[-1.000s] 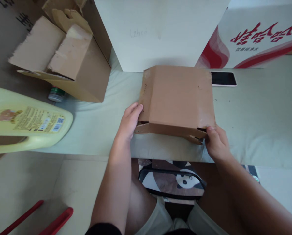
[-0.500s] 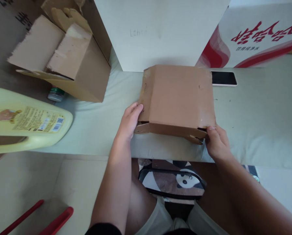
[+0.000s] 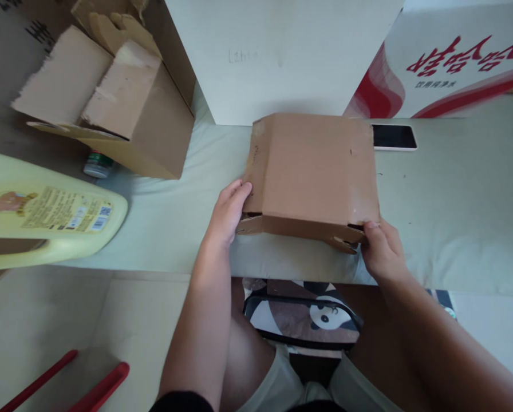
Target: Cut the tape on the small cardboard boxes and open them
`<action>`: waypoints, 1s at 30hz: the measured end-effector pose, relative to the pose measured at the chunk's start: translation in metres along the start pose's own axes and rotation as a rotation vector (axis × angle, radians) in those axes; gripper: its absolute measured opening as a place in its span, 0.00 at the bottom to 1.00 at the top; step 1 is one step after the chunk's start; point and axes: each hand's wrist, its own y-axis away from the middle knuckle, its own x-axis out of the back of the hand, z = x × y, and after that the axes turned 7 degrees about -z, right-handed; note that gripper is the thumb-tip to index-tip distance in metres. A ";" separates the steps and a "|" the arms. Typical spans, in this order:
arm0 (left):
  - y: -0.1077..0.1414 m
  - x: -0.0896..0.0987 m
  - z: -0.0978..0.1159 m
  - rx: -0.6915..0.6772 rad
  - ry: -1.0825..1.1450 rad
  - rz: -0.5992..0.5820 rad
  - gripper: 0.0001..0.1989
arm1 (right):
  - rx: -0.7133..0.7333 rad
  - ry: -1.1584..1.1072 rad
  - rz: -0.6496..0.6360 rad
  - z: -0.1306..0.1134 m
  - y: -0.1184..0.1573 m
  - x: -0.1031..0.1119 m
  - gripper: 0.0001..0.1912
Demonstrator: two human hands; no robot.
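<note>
A brown cardboard box (image 3: 312, 169), partly flattened with creased side flaps, rests on the pale green cloth-covered surface (image 3: 458, 217) in front of me. My left hand (image 3: 231, 209) grips its left edge, the thumb on top and the other fingers out of sight beneath or behind the flap. At the near right corner, my right hand (image 3: 381, 246) pinches the cardboard between thumb and fingers. Small folded tabs stick out along the near edge, below the top panel. The inside of the box is hidden.
Behind stand a white box (image 3: 282, 63) and a red-and-white carton (image 3: 449, 68). A phone (image 3: 394, 137) lies right of the cardboard. To the left are an open carton (image 3: 153, 126), a small can (image 3: 98, 165) and a yellow jug (image 3: 67, 212). Red bars (image 3: 102, 389) show at lower left.
</note>
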 end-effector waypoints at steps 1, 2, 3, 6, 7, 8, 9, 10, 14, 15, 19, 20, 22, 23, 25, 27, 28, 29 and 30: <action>0.000 0.000 0.000 -0.004 0.001 0.000 0.12 | -0.002 -0.002 0.000 0.000 0.000 0.000 0.21; -0.001 0.000 -0.001 -0.011 0.000 -0.003 0.12 | -0.004 -0.004 0.001 0.000 0.000 0.000 0.21; -0.001 0.000 -0.001 -0.016 -0.001 -0.007 0.12 | -0.007 -0.006 0.003 0.000 0.000 0.000 0.21; -0.001 -0.001 -0.001 -0.014 -0.004 -0.013 0.13 | -0.018 -0.008 0.014 0.000 0.000 0.000 0.22; -0.001 -0.001 0.000 -0.010 -0.004 -0.013 0.13 | -0.020 -0.008 0.016 0.001 0.000 0.001 0.22; 0.000 -0.001 0.000 -0.005 -0.002 -0.013 0.13 | -0.021 -0.007 0.017 0.001 0.000 0.001 0.22; 0.000 -0.001 0.000 -0.003 -0.001 -0.011 0.12 | -0.022 -0.006 0.018 0.001 0.001 0.001 0.22; 0.000 -0.001 0.000 -0.003 0.001 -0.009 0.12 | -0.023 -0.006 0.020 0.002 0.001 0.001 0.22; -0.001 -0.001 -0.002 -0.005 0.002 -0.003 0.13 | -0.027 -0.007 0.013 0.004 0.002 0.002 0.22; -0.001 0.000 -0.002 -0.004 0.001 -0.001 0.12 | -0.027 -0.006 0.011 0.005 0.002 0.002 0.22; 0.000 0.000 -0.003 -0.007 0.000 -0.002 0.12 | -0.033 0.001 0.001 0.004 0.002 0.002 0.21; 0.000 0.000 -0.002 -0.009 -0.001 -0.001 0.12 | -0.034 0.003 -0.001 0.004 0.002 0.002 0.21; 0.000 -0.001 -0.002 -0.008 -0.002 -0.002 0.12 | -0.036 0.007 -0.002 0.003 0.003 0.002 0.21; 0.000 -0.002 -0.002 -0.006 -0.002 -0.002 0.12 | -0.037 0.010 -0.001 0.003 0.003 0.002 0.21; 0.000 -0.002 -0.001 -0.004 -0.002 -0.008 0.12 | -0.039 0.015 0.002 0.002 0.003 0.002 0.21; 0.000 -0.003 -0.002 -0.005 -0.002 -0.015 0.12 | -0.040 0.019 0.005 0.002 0.003 0.003 0.21; 0.000 -0.003 -0.002 -0.006 -0.001 -0.017 0.12 | -0.041 0.020 0.006 0.002 0.003 0.003 0.21; 0.000 -0.002 -0.002 -0.006 -0.001 -0.016 0.12 | -0.041 0.021 0.006 0.001 0.003 0.003 0.21; -0.001 -0.002 -0.002 -0.005 -0.001 -0.015 0.12 | -0.042 0.022 0.006 0.001 0.003 0.002 0.21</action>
